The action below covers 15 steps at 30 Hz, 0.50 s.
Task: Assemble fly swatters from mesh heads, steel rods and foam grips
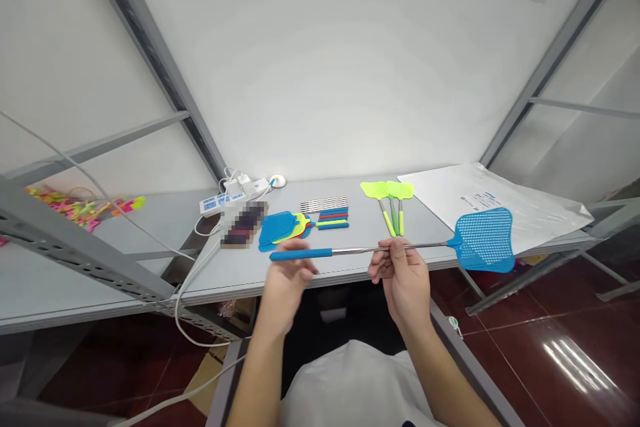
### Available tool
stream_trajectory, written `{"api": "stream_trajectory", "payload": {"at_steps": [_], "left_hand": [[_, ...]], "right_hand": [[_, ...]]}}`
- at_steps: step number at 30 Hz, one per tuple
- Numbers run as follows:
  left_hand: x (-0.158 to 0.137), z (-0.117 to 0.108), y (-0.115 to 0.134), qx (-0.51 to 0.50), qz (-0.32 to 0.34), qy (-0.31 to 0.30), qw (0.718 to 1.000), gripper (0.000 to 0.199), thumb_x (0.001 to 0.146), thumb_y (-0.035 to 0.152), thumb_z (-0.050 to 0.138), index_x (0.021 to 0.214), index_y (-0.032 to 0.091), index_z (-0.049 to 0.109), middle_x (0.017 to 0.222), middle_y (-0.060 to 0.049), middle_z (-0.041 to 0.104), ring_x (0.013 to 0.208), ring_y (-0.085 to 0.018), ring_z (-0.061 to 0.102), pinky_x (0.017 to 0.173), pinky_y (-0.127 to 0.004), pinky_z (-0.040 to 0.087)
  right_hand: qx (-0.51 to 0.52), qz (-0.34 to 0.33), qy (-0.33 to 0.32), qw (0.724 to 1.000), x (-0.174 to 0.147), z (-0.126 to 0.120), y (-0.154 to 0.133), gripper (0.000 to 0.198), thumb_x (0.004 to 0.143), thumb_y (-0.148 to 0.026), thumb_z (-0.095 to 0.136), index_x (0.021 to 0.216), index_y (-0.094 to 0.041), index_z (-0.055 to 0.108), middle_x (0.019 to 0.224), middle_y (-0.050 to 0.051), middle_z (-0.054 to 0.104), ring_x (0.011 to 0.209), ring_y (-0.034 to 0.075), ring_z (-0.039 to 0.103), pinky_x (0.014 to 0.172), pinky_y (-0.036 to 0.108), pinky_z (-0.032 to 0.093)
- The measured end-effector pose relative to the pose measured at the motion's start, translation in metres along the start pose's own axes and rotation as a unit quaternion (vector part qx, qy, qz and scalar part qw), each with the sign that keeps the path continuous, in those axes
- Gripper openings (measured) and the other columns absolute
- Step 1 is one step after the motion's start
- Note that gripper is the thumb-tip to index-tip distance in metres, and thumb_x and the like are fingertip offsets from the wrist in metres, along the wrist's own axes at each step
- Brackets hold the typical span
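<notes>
A blue fly swatter (484, 239) with a telescoping metal rod lies crosswise in front of me, its head to the right. My right hand (403, 273) is closed on the rod, the thumb over it and the fingers below. Near the blue handle (303, 254) at the left end, my left hand (289, 275) has its fingers loosely curled and apart; some fingertips show beyond the handle. Whether they touch it is unclear. Beyond the left hand, blue, yellow and red swatter heads (280, 227) lie stacked on the grey shelf (360, 233).
Several metal rods (324, 205) and coloured handles (333, 217) lie mid-shelf. Three assembled yellow-green swatters (393, 197) lie behind my right hand. A white plastic bag (540, 213) covers the right end. Left are a power strip (215, 203), cables and a blurred-out item (245, 223).
</notes>
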State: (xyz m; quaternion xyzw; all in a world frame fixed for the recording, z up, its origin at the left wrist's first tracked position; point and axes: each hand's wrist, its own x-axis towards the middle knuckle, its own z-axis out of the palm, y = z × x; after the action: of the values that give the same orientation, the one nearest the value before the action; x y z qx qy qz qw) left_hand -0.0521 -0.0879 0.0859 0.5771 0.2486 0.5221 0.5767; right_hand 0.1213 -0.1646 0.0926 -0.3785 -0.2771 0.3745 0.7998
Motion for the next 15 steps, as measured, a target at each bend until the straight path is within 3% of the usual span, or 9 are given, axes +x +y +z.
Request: {"api": "stream_trajectory", "payload": {"at_steps": [1,3,7,11,15], "left_hand": [[-0.003,0.009,-0.008,-0.034,-0.037,-0.048,0.998,0.047,0.074,0.057,0.074,0.102,0.023,0.057,0.075,0.003,0.048,0.061,-0.011,0.048,0.064,-0.027,0.045],[-0.011,0.028,-0.018,-0.033,-0.054,-0.07,0.996,0.034,0.079,0.05,0.072,0.085,0.018,0.059,0.068,0.003,0.047,0.057,-0.009,0.043,0.056,-0.024,0.039],[-0.02,0.048,-0.023,-0.032,-0.045,-0.029,0.998,0.033,0.093,0.04,0.055,0.068,0.018,0.051,0.061,0.003,0.041,0.057,-0.011,0.039,0.054,-0.025,0.033],[-0.016,0.04,-0.02,-0.034,-0.014,0.027,0.999,0.04,0.091,0.032,0.057,0.057,0.018,0.042,0.057,0.004,0.034,0.055,-0.011,0.032,0.052,-0.027,0.027],[-0.008,0.021,-0.009,-0.046,0.031,0.106,0.993,0.04,0.088,0.026,0.057,0.053,0.019,0.039,0.054,0.004,0.031,0.054,-0.011,0.033,0.055,-0.027,0.031]], "right_hand": [[0.001,0.01,-0.012,1.0,-0.003,0.003,0.004,0.027,0.09,-0.045,0.061,0.088,-0.018,0.065,0.066,0.001,0.065,0.051,0.012,0.061,0.043,0.021,0.045],[0.002,0.029,-0.041,0.999,-0.008,0.008,0.012,0.026,0.091,-0.044,0.06,0.088,-0.018,0.065,0.065,0.001,0.065,0.052,0.012,0.062,0.044,0.021,0.046],[-0.002,0.045,-0.084,0.995,-0.015,0.014,0.023,0.024,0.091,-0.042,0.061,0.087,-0.019,0.066,0.063,0.0,0.063,0.052,0.012,0.061,0.045,0.022,0.047],[-0.01,0.067,-0.083,0.994,-0.01,0.009,0.02,0.027,0.089,-0.044,0.063,0.087,-0.017,0.067,0.064,0.0,0.062,0.05,0.011,0.059,0.047,0.022,0.047],[-0.004,0.047,0.002,0.999,0.011,-0.011,-0.001,0.029,0.08,-0.045,0.073,0.081,-0.016,0.068,0.06,-0.002,0.058,0.05,0.008,0.055,0.047,0.019,0.044]]}}
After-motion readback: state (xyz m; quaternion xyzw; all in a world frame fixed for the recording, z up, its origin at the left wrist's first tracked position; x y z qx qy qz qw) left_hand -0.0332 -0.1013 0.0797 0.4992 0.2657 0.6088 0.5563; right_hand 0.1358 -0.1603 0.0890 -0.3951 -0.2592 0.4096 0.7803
